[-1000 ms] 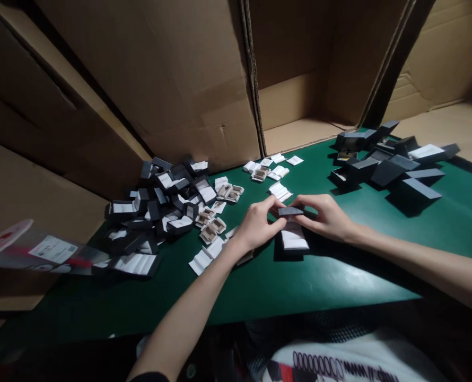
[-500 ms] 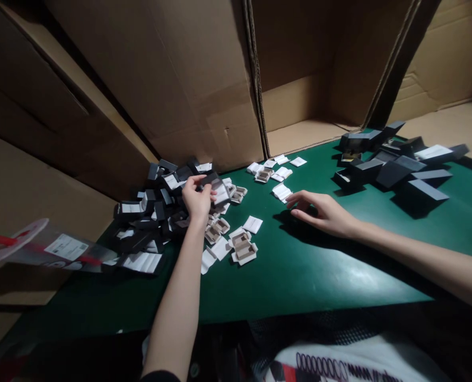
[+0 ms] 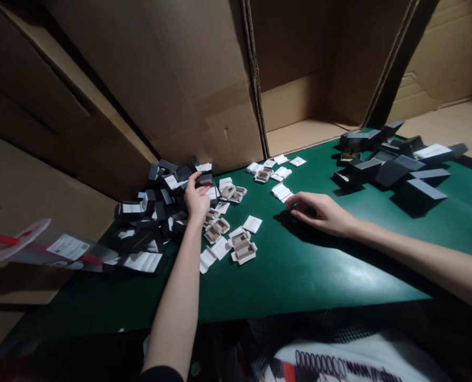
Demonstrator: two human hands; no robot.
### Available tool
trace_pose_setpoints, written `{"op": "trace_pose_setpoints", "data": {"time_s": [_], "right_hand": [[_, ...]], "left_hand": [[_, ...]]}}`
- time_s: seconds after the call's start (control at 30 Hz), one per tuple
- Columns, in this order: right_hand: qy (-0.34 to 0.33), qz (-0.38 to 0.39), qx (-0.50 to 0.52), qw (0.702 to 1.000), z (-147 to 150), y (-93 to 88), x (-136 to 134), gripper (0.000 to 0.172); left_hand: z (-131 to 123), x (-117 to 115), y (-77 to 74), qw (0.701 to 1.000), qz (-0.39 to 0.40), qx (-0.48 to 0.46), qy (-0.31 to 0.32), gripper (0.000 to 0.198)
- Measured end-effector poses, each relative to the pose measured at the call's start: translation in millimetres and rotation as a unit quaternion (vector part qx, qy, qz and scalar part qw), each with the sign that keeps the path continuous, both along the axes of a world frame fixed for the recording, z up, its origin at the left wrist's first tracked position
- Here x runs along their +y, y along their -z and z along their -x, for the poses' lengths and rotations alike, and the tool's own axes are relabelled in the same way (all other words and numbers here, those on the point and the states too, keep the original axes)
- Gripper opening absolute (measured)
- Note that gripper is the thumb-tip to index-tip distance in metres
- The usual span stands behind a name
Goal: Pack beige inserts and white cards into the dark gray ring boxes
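Observation:
My left hand (image 3: 198, 199) is over the right side of a pile of small black boxes (image 3: 140, 233) with white inserts. Its fingers are spread, and a dark box with a white insert (image 3: 211, 187) lies right under them. On the green table (image 3: 299, 270), my right hand (image 3: 313, 211) hovers with curved, parted fingers and nothing between them. The fingertips are beside a folded white paper piece (image 3: 282, 192). Between the hands and nearer me lie opened small cartons (image 3: 243, 247) and a white card (image 3: 252, 224).
Another heap of dark boxes (image 3: 395, 164) lies at the back right. At the left, a plastic cup (image 3: 67, 246) with a red straw leans by the black pile. Large cardboard boxes (image 3: 204, 90) stand along the back and left. More white papers (image 3: 281, 173) are near the back.
The dark box that was in my left hand has come down onto the right side of the pile, and the fingers have opened. My right hand has barely moved.

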State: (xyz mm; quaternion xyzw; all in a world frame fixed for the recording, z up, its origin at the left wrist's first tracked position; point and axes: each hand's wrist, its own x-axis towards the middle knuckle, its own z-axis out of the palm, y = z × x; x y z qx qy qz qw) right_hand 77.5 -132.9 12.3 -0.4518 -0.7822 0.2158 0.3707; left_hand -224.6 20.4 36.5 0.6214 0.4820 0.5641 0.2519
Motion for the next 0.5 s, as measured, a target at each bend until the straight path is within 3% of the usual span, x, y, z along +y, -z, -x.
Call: {"op": "trace_pose_setpoints", "data": {"time_s": [0.17,0.27,0.37,0.5], "right_hand": [[0.0,-0.008,0.005,1.0,-1,4.0,3,0.021],[0.018,-0.065,-0.015,0.998,-8,1.9,8,0.019],[0.089,-0.17,-0.058,0.98,-26,-7.4,13,0.015],[0.201,-0.265,-0.088,0.939,-63,-22.8,16,0.019]], "left_hand": [[-5,0,1.1,0.998,0.004,-0.008,0.062,0.066],[-8,0,3.1,0.997,0.002,-0.005,0.082,0.068],[-9,-2,2.7,0.999,-0.005,0.002,0.043,0.072],[-10,-10,-4.2,0.995,-0.024,0.07,-0.068,0.073]]}}
